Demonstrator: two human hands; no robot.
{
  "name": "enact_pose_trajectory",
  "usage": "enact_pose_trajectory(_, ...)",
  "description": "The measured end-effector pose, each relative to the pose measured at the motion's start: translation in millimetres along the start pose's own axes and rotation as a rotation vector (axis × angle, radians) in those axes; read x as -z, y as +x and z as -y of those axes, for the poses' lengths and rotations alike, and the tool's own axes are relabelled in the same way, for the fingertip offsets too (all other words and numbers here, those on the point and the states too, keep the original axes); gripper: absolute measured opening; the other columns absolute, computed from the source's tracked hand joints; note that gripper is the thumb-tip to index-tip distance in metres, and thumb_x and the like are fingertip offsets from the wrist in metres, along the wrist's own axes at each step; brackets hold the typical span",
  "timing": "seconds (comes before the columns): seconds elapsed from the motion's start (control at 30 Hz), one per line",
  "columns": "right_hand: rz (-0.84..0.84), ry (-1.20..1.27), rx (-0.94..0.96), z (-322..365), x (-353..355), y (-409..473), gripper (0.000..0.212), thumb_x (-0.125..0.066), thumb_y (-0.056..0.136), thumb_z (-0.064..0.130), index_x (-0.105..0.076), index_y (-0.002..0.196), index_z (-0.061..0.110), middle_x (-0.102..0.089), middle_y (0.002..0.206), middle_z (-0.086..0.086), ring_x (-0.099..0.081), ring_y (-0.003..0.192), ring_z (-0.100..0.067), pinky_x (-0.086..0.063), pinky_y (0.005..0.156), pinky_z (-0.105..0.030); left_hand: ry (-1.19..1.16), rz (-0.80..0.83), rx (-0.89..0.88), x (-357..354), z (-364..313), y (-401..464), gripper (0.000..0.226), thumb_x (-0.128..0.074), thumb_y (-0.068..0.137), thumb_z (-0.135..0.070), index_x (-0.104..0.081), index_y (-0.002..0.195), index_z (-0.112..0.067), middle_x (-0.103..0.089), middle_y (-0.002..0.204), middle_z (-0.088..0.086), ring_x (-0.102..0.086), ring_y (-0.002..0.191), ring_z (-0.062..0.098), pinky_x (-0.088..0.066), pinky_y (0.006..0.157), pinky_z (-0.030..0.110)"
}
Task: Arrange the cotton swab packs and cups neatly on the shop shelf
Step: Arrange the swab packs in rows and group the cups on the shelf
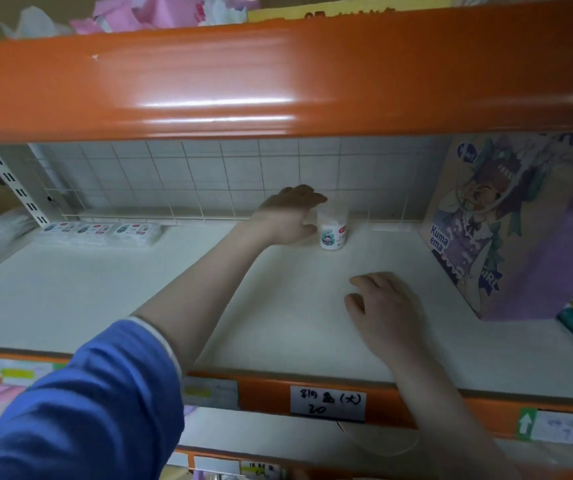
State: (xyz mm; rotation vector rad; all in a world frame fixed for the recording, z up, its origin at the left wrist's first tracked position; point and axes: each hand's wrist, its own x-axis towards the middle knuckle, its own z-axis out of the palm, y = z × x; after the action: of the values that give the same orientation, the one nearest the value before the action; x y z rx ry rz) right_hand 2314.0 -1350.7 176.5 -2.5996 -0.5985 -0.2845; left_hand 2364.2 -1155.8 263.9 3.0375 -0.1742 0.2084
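Note:
A small clear cup of cotton swabs (333,229) with a cartoon label stands upright near the back of the white shelf (139,289). My left hand (287,216) reaches to the cup's left side, fingers spread over its top and thumb close to its wall; whether it grips is not clear. My right hand (383,303) rests palm down on the shelf in front of the cup, holding nothing. Three flat cotton swab packs (101,232) lie in a row at the back left, against the wire grid.
An orange beam (278,81) of the shelf above hangs low over the opening. A tall purple cartoon box (506,230) stands at the right end. The orange front rail (312,396) carries handwritten price labels. Pink packs sit on the shelf below left.

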Motion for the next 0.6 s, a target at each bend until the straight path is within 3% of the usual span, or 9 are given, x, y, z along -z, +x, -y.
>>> enact_pose_trajectory(0.13, -0.003, -0.059, 0.053, 3, -2, -4, 0.035, -0.049, 0.091, 0.027, -0.055, 0.125, 0.016, -0.055, 0.125, -0.005, -0.048, 0.116, -0.024, -0.036, 0.092, -0.031, 0.163, -0.110, 0.194, -15, 4, -56, 0.058, -0.054, 0.091, -0.030, -0.032, 0.143, -0.019, -0.031, 0.149, 0.009, -0.031, 0.133, 0.028, -0.030, 0.105, 0.037)
enact_pose_trajectory(0.43, -0.128, -0.022, 0.290, 39, -13, -18, 0.039, -0.076, 0.070, 0.013, -0.066, 0.106, 0.001, -0.064, 0.099, -0.021, -0.062, 0.091, -0.039, -0.051, 0.076, -0.045, 0.064, -0.301, 0.557, -39, 29, -182, 0.057, -0.065, 0.082, -0.022, -0.048, 0.134, -0.006, -0.043, 0.140, 0.021, -0.039, 0.129, 0.038, -0.031, 0.104, 0.044)
enact_pose_trajectory(0.6, -0.149, 0.016, 0.340, 84, -32, -33, 0.038, -0.074, 0.073, 0.013, -0.064, 0.108, 0.002, -0.063, 0.102, -0.019, -0.060, 0.096, -0.038, -0.050, 0.081, -0.043, 0.026, -0.429, 0.665, -44, 54, -234, 0.054, -0.054, 0.070, -0.029, -0.062, 0.115, 0.000, -0.059, 0.118, 0.028, -0.056, 0.108, 0.047, -0.046, 0.090, 0.052)
